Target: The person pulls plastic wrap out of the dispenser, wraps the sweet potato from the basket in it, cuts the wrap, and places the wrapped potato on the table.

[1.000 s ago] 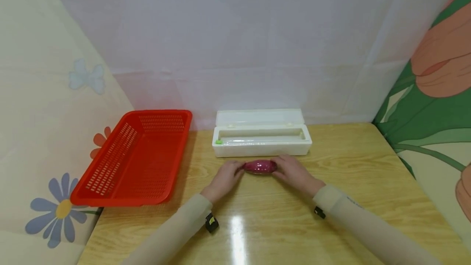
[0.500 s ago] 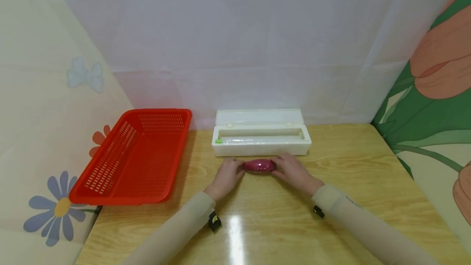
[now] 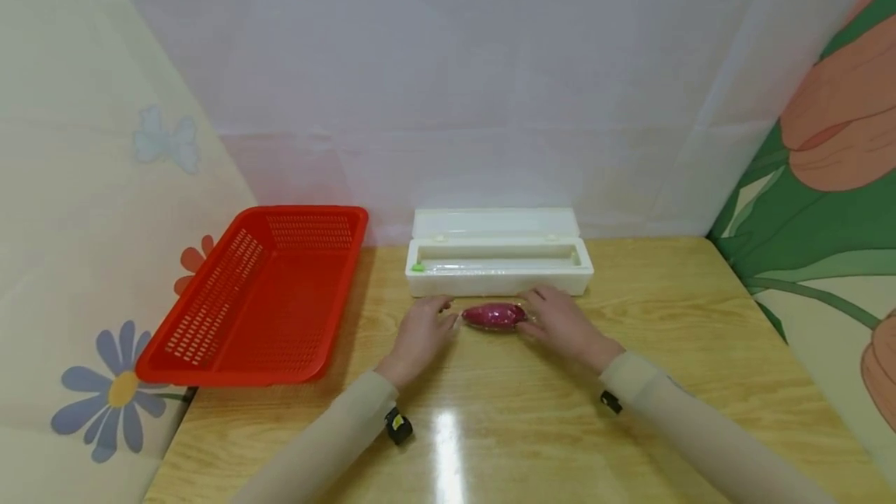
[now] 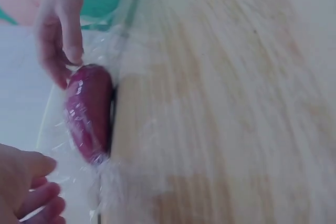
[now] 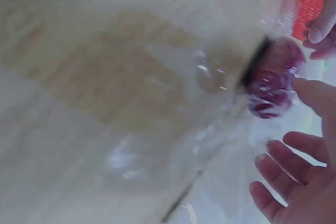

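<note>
A purple sweet potato (image 3: 493, 316) wrapped in clear film lies on the wooden table (image 3: 630, 379), just in front of a white cling-film dispenser box (image 3: 498, 269) with its lid up. My left hand (image 3: 422, 330) is by the potato's left end with relaxed fingers, a small gap away. In the left wrist view the left hand (image 4: 27, 187) holds nothing and the potato (image 4: 88, 111) shines under crinkled film. My right hand (image 3: 560, 321) is at the potato's right end, fingers straight; they reach the potato (image 5: 273, 85) in the right wrist view, where the right hand (image 5: 299, 182) is spread.
A red slotted basket (image 3: 259, 294) sits at the table's left, partly over the edge. Loose clear film (image 4: 126, 182) spreads on the wood around the potato. Flower-patterned cloth walls close in left and right, a white sheet behind.
Both hands have eased off the potato's ends; the left one has drawn back to the left and opened a gap. The potato has stayed in place.
</note>
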The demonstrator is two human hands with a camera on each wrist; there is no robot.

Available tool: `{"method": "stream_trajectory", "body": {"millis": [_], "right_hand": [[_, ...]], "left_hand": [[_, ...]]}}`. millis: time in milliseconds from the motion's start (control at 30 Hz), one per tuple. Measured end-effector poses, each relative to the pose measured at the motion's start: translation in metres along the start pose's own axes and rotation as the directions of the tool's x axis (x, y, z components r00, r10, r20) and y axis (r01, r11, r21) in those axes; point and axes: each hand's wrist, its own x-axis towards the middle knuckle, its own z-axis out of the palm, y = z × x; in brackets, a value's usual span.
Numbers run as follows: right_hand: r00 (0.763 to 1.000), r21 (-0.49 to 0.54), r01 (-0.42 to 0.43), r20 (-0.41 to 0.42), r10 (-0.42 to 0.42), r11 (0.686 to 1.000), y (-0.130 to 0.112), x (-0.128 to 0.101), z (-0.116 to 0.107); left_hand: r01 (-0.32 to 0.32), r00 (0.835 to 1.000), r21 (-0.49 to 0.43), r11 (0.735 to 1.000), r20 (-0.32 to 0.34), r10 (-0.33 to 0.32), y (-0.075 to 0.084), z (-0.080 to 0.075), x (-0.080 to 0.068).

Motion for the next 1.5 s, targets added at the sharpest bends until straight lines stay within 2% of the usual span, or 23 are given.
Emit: {"method": "stream_trajectory", "body": {"millis": [67, 133, 200, 267, 333, 400, 467, 567, 733, 867, 1100, 1233, 1367, 1500], "right_hand": [[1.0, 0.005, -0.006, -0.01, 0.006, 1.0, -0.001, 0.003, -0.005], [1.0, 0.003, -0.001, -0.024, 0.001, 1.0, -0.001, 0.008, -0.01], [0.999, -0.006, 0.026, -0.046, -0.026, 1.0, -0.001, 0.014, -0.015], [0.997, -0.008, 0.048, -0.053, -0.048, 0.999, -0.003, 0.023, -0.02], [0.997, -0.01, 0.063, -0.046, -0.063, 0.998, -0.008, 0.034, -0.024], [0.996, 0.002, 0.079, -0.034, -0.079, 0.997, -0.013, 0.047, -0.027], [0.996, 0.024, 0.088, -0.011, -0.088, 0.996, -0.02, 0.061, -0.028], [0.995, 0.078, 0.1, 0.017, -0.102, 0.992, -0.029, 0.082, -0.026], [0.993, 0.211, 0.095, 0.047, -0.107, 0.973, -0.043, 0.116, -0.013], [0.994, 0.252, 0.08, 0.052, -0.096, 0.964, -0.054, 0.136, -0.003], [0.994, 0.251, 0.081, 0.054, -0.098, 0.965, -0.069, 0.162, 0.013], [0.993, 0.248, 0.094, 0.046, -0.108, 0.964, -0.075, 0.17, 0.019], [0.992, 0.198, 0.117, 0.026, -0.124, 0.973, -0.081, 0.176, 0.021], [0.99, 0.141, 0.13, 0.037, -0.137, 0.981, -0.083, 0.18, 0.02]], "left_hand": [[0.005, 0.997, -0.041, 0.999, -0.082, -0.008, -0.003, -0.004, 0.0], [0.005, 0.985, -0.108, 0.994, -0.171, -0.024, -0.007, -0.009, 0.002], [0.015, 0.965, -0.192, 0.981, -0.254, -0.064, -0.011, -0.012, 0.003], [0.04, 0.941, -0.305, 0.952, -0.309, -0.138, -0.016, -0.013, 0.007], [0.078, 0.917, -0.418, 0.905, -0.326, -0.23, -0.018, -0.014, 0.011], [0.124, 0.896, -0.49, 0.863, -0.318, -0.31, -0.022, -0.014, 0.015], [0.171, 0.885, -0.518, 0.838, -0.292, -0.361, -0.026, -0.013, 0.02], [0.228, 0.893, -0.512, 0.828, -0.229, -0.388, -0.031, -0.012, 0.026], [0.258, 0.915, -0.468, 0.845, -0.161, -0.369, -0.038, -0.011, 0.032], [0.242, 0.92, -0.427, 0.871, -0.184, -0.346, -0.04, -0.01, 0.034], [0.229, 0.907, -0.371, 0.9, -0.255, -0.336, -0.045, -0.013, 0.035], [0.177, 0.921, -0.368, 0.913, -0.266, -0.285, -0.049, -0.015, 0.036], [0.12, 0.932, -0.377, 0.918, -0.276, -0.235, -0.053, -0.017, 0.038], [0.144, 0.93, -0.354, 0.924, -0.272, -0.249, -0.056, -0.021, 0.039]]}}
